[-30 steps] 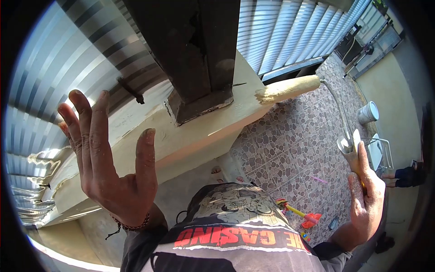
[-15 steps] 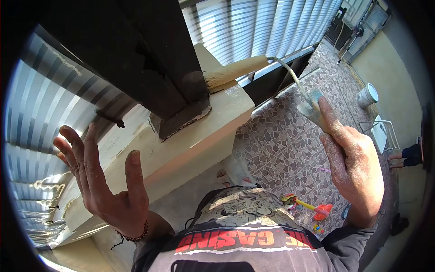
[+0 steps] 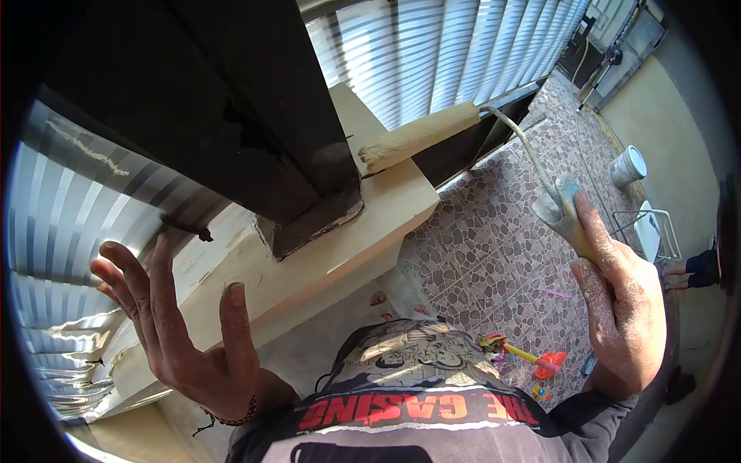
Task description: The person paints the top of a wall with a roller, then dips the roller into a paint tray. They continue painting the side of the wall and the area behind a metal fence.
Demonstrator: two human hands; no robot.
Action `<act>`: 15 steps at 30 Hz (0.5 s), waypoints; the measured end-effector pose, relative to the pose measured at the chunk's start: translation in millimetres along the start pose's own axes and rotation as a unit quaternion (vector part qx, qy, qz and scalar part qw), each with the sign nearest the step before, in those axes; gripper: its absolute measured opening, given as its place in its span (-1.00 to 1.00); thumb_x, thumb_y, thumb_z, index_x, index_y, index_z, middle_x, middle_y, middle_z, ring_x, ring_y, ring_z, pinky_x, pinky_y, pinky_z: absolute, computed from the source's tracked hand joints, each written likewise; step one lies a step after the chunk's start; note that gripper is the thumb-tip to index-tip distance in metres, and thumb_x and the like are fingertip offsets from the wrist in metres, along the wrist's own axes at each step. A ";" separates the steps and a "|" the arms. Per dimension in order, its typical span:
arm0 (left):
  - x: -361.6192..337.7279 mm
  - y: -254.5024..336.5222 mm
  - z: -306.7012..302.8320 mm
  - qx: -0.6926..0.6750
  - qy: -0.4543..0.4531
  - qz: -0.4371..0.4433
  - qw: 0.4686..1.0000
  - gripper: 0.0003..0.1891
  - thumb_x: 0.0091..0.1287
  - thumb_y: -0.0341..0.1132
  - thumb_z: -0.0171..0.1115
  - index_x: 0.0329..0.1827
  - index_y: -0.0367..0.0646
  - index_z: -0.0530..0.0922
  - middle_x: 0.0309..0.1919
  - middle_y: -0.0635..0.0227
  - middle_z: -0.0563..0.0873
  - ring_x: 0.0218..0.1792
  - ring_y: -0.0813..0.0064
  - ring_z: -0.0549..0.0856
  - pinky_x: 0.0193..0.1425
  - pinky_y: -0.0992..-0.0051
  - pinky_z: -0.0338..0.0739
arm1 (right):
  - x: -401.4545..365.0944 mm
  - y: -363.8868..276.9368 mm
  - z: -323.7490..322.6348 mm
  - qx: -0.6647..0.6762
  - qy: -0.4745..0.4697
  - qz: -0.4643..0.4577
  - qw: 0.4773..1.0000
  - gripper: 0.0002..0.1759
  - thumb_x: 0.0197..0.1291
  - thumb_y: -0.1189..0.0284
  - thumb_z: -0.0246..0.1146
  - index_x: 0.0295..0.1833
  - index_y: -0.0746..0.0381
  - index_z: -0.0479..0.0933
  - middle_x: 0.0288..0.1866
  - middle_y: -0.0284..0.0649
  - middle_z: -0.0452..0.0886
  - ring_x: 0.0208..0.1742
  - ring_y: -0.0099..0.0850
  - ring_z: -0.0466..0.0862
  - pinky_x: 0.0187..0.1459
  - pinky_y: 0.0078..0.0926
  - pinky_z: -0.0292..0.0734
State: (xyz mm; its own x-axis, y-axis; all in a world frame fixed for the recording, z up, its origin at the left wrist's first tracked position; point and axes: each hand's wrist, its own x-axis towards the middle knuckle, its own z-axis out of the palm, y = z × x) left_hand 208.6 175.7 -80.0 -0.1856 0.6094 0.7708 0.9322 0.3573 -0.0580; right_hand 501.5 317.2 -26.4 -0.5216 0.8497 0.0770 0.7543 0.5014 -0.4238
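My right hand (image 3: pixel 624 301) grips the handle of a paint roller (image 3: pixel 421 137), thumb and fingers wrapped round its pale, paint-smeared grip. The cream-coated roller sleeve lies over the top of a cream wall ledge (image 3: pixel 340 245), its near end close beside the foot of a dark metal post (image 3: pixel 285 147). Dried paint or dust whitens the fingers of that hand. My left hand (image 3: pixel 189 332) is raised with fingers spread and holds nothing; it is nearest the ledge and the striped translucent sheeting (image 3: pixel 73 224) on the left. A braided bracelet circles its wrist.
A white bucket (image 3: pixel 627 166) stands on the patterned tile floor (image 3: pixel 478 247), near a white chair (image 3: pixel 648 231). Another person's legs (image 3: pixel 691 272) show at the right edge. Colourful toys (image 3: pixel 532 359) lie on the floor. A short dark rod (image 3: pixel 185 228) sticks out beside the post.
My right hand has drawn the roller slightly right and towards me, so its sleeve sits farther from the post. My left hand has dipped a little and stays spread.
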 end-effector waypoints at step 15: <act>-4.9 0.0 -4.1 0.052 -0.015 -0.025 0.998 -0.41 0.27 0.08 0.19 0.26 -0.09 0.52 0.43 0.06 0.30 0.48 -0.16 0.10 0.47 -0.26 -0.07 | 73.7 -5.5 33.3 -0.059 0.043 -0.114 0.991 -0.41 0.23 0.59 0.17 0.40 0.10 0.37 -0.50 0.01 0.50 -0.51 -0.09 0.53 -0.41 -0.17 0.43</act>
State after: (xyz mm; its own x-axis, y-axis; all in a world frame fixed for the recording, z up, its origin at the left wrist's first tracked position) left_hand 210.8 169.7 -81.2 -0.2418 0.6088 0.7555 0.8846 0.4583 -0.0862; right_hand 445.6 371.5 -48.4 -0.6516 0.7203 0.2378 0.6644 0.6933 -0.2792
